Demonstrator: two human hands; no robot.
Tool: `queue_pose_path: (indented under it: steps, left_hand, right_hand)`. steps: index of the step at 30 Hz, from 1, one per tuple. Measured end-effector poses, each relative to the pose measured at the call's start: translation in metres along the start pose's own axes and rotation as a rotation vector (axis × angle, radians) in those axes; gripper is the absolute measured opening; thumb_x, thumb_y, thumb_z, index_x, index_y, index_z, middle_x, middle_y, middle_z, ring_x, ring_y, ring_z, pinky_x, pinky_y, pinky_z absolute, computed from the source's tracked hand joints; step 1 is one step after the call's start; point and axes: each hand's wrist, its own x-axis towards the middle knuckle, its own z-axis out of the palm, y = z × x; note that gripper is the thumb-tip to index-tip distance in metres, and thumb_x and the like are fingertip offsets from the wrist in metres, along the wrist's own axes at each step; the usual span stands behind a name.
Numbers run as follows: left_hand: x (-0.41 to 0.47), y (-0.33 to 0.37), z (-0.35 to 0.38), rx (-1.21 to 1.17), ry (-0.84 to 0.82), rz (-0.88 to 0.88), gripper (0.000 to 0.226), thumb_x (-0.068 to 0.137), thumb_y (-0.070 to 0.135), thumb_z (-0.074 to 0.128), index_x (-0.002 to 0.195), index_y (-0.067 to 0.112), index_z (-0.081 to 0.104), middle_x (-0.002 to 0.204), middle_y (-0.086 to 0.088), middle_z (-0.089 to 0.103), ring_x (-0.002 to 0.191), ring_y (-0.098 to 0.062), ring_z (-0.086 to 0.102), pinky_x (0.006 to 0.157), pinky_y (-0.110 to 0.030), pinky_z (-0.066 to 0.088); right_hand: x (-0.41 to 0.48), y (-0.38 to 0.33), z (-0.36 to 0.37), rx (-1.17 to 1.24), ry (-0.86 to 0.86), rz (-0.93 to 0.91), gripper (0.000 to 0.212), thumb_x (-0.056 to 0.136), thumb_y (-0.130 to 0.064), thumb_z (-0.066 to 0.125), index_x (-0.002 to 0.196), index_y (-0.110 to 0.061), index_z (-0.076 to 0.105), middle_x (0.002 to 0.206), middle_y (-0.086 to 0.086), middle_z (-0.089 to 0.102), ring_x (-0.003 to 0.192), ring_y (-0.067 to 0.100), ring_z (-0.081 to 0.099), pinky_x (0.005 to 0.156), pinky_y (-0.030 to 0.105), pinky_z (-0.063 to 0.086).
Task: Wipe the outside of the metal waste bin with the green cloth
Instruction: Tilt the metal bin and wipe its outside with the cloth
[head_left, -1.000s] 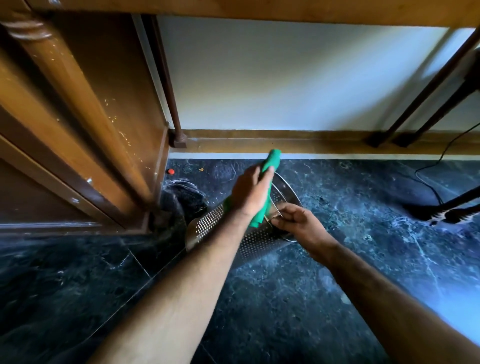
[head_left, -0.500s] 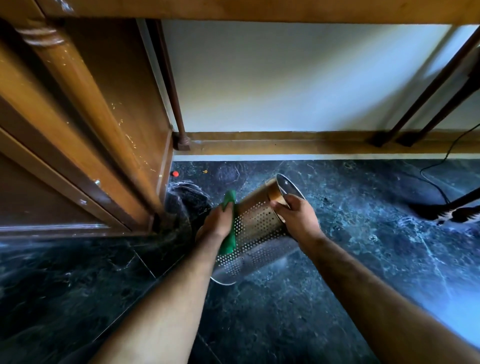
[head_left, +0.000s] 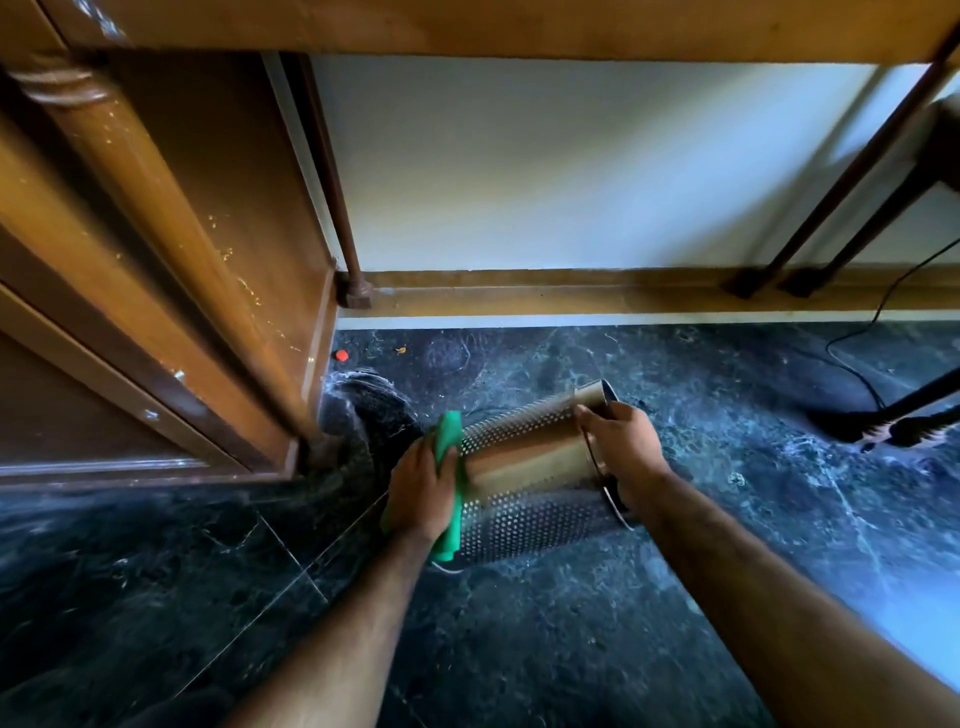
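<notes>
The metal waste bin (head_left: 524, 467), a perforated shiny cylinder, is held on its side above the dark marble floor, with its open rim toward the right. My right hand (head_left: 621, 449) grips that rim end. My left hand (head_left: 421, 486) presses the folded green cloth (head_left: 449, 499) against the bin's left end, near its base. The cloth sticks out above and below my palm. The bin's base is mostly hidden behind the cloth and hand.
A brown wooden cabinet (head_left: 171, 291) stands at the left, with a dark dusty object (head_left: 363, 415) at its corner. A wall with a wooden skirting (head_left: 597, 291) runs behind. Furniture legs (head_left: 831, 208) and a black cable (head_left: 872, 332) are at the right. A small red bit (head_left: 341, 355) lies by the cabinet.
My left hand has slid the cloth from the rim end down along the bin to its base end. The bin has been turned, and my right hand has shifted its grip on the rim.
</notes>
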Motion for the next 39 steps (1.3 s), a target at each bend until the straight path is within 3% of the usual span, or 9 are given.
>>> queue_pose_path:
  steps: [5,11,15,19,22,25,28,33,39]
  left_hand:
    - [0.043,0.036,-0.006,0.038,-0.204,-0.273,0.054,0.100,0.046,0.038,0.125,0.005,0.063,0.128,-0.026,0.065,0.116,-0.042,0.062,0.098,-0.043,0.050]
    - [0.051,0.146,-0.008,-0.342,-0.102,0.065,0.040,0.089,0.064,0.043,0.098,0.031,0.063,0.092,0.005,0.070,0.073,-0.014,0.066,0.056,-0.022,0.041]
    - [0.019,0.119,0.001,-0.318,-0.083,0.247,0.044,0.095,0.054,0.046,0.122,0.024,0.060,0.117,-0.001,0.068,0.103,-0.017,0.065,0.086,-0.031,0.051]
    - [-0.004,0.035,0.011,-0.072,0.007,0.172,0.043,0.100,0.036,0.049,0.130,0.007,0.059,0.124,-0.016,0.066,0.114,-0.032,0.060,0.099,-0.038,0.044]
    - [0.013,0.009,0.005,-0.050,-0.020,-0.085,0.043,0.100,0.035,0.049,0.123,0.000,0.063,0.123,-0.025,0.065,0.115,-0.040,0.061,0.099,-0.042,0.045]
    - [0.039,0.043,-0.001,-0.066,-0.150,-0.192,0.046,0.099,0.045,0.045,0.117,0.009,0.066,0.111,-0.020,0.071,0.102,-0.037,0.067,0.084,-0.038,0.054]
    - [0.046,0.106,-0.005,-0.266,-0.121,-0.024,0.033,0.096,0.056,0.044,0.099,0.032,0.066,0.081,0.007,0.067,0.067,-0.013,0.064,0.048,-0.020,0.047]
    - [0.023,0.145,0.002,-0.276,-0.061,0.335,0.046,0.095,0.055,0.043,0.132,0.029,0.053,0.129,0.002,0.063,0.110,-0.010,0.061,0.090,-0.024,0.048]
    - [0.006,0.044,0.009,-0.030,0.002,0.182,0.045,0.100,0.033,0.053,0.136,0.006,0.055,0.134,-0.018,0.061,0.123,-0.033,0.057,0.103,-0.039,0.044]
  right_hand:
    - [-0.009,-0.006,0.013,0.130,-0.158,-0.069,0.008,0.091,-0.020,0.070,0.092,-0.013,0.073,0.076,0.000,0.075,0.063,0.012,0.065,0.056,0.026,0.050]
    - [-0.012,-0.008,0.009,-0.107,-0.419,-0.286,0.009,0.090,-0.010,0.072,0.088,-0.014,0.063,0.080,0.001,0.072,0.070,0.010,0.059,0.066,0.033,0.048]
    - [-0.011,-0.009,0.001,0.040,-0.438,-0.154,0.028,0.083,0.004,0.070,0.108,-0.008,0.067,0.104,0.015,0.076,0.086,0.018,0.069,0.081,0.037,0.055]
    - [-0.008,-0.003,0.005,0.095,-0.039,0.026,0.011,0.093,-0.023,0.069,0.089,-0.013,0.072,0.073,-0.001,0.072,0.050,-0.007,0.064,0.045,0.010,0.048]
    - [-0.006,0.003,0.008,0.100,-0.015,0.017,0.016,0.093,-0.027,0.069,0.095,-0.011,0.074,0.069,-0.008,0.069,0.049,-0.003,0.063,0.039,0.010,0.042]
    - [-0.014,-0.001,0.014,0.017,-0.126,-0.113,0.016,0.092,-0.025,0.070,0.096,-0.010,0.073,0.085,0.002,0.077,0.074,0.018,0.071,0.063,0.030,0.056]
    - [-0.021,-0.003,0.016,0.089,-0.315,-0.201,0.000,0.091,-0.016,0.071,0.091,-0.016,0.071,0.089,0.005,0.078,0.080,0.020,0.070,0.077,0.038,0.055]
    - [-0.017,-0.004,0.005,0.155,-0.444,-0.159,0.027,0.087,0.005,0.062,0.096,-0.019,0.070,0.080,-0.001,0.076,0.064,0.012,0.066,0.058,0.027,0.052]
    - [0.007,0.000,0.000,0.219,-0.065,0.168,0.017,0.085,-0.031,0.074,0.092,-0.015,0.078,0.076,-0.002,0.078,0.067,0.018,0.071,0.061,0.031,0.058]
